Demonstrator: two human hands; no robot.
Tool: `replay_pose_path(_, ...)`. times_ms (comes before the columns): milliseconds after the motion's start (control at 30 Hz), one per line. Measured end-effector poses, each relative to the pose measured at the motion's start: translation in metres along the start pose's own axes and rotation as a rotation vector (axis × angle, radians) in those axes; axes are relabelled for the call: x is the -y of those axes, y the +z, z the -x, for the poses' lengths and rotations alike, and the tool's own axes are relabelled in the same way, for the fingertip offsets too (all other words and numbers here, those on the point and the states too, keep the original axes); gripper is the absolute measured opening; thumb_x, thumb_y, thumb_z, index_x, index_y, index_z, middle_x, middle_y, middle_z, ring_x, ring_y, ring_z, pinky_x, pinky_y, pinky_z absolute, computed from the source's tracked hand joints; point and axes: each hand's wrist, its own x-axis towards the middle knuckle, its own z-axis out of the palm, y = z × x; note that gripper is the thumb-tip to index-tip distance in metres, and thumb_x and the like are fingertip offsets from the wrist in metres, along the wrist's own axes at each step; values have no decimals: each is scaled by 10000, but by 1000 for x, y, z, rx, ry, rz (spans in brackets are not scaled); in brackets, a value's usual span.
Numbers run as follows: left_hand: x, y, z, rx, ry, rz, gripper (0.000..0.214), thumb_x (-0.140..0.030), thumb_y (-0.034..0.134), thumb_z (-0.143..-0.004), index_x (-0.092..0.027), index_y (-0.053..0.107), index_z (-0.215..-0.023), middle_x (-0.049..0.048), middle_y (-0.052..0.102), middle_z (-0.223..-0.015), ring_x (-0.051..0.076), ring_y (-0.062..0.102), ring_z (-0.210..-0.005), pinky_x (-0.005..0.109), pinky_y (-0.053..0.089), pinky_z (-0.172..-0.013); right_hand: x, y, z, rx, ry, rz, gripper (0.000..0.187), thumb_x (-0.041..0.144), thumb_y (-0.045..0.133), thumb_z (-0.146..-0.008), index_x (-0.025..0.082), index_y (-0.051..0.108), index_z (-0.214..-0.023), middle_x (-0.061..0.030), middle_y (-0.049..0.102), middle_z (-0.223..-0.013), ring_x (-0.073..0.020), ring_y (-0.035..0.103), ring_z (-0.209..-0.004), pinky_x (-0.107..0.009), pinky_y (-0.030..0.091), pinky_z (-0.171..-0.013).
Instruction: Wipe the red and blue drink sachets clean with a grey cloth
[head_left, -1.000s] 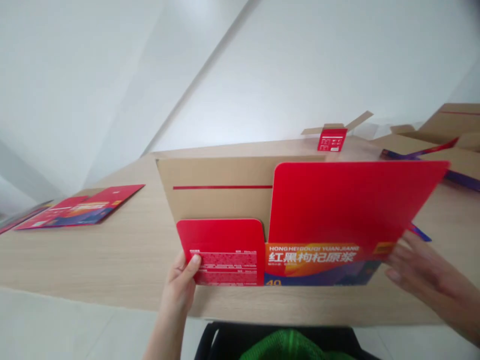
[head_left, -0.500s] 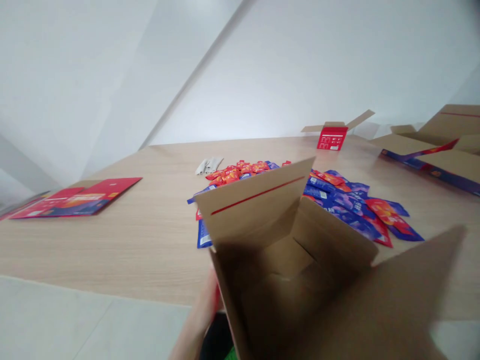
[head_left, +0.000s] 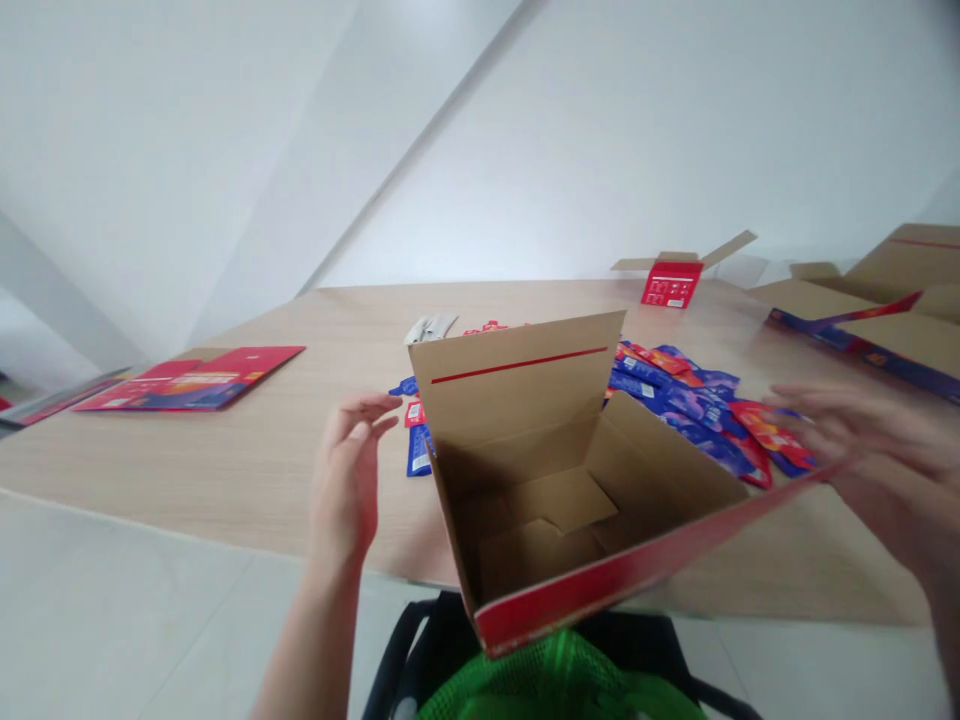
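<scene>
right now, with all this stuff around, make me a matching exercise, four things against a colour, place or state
Things:
1. box
2. carton
3. small box
4. pouches

Descriptions:
A. blue and red
B. red, far back, flaps spread out
C. open, nearest the person, inside showing
D. flattened, at the left

Pairs: 1-C, 2-D, 3-B, 4-A

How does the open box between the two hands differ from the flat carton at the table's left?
The open box is unfolded and hollow; the flat carton lies folded. The open box shows mostly brown inner cardboard; the flat carton, mostly its printed outside. Both show red outer surfaces.
</scene>
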Motion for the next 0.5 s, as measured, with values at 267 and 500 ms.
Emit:
replay_pose_path(267,-69,57,3,917,159,-699,197,-254,474,-967,-268,632,-1085,2,696,-1009,191,643,-927,320,481,-807,89,88,-106,892,-83,-168,230,305,483,-975,227,668,-1087,-28,705,-916,-150,663,-864,-303,515,-796)
replay_pose_path(500,-55,27,13,1161,119,-919,306,-304,483,-967,-302,565,-1262,-5,694,-1139,203,636,-1016,355,441,-897,43,116,-90,1053,-83,346,312,309,456,-951,194,660,-1157,-64,707,-1062,-187,647,-971,-314,486,-876)
